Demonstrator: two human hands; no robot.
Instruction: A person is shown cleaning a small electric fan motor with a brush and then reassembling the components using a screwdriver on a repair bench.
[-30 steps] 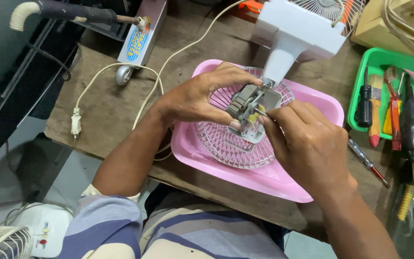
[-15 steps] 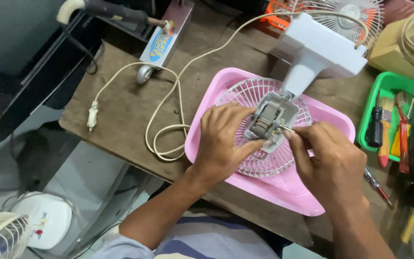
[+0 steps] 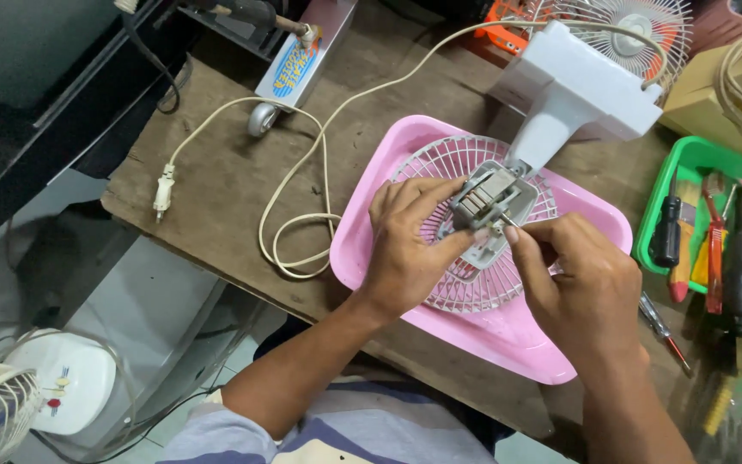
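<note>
Carefully, my left hand grips the motor (over the pink tray); right hand pinches its shaft straight.

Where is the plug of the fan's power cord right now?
In the head view, the plug lies on the wooden table near its left edge, left of the pink tray and well clear of both hands.

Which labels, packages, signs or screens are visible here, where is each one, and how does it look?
Printed label: on the long flat tool at the far edge of the wooden table, beyond the left hand; a narrow strip in blue, yellow and red.
Small emblem: on the white fan base on the floor at lower left; red and dark marks.
No packages, signs or screens in view.
</note>
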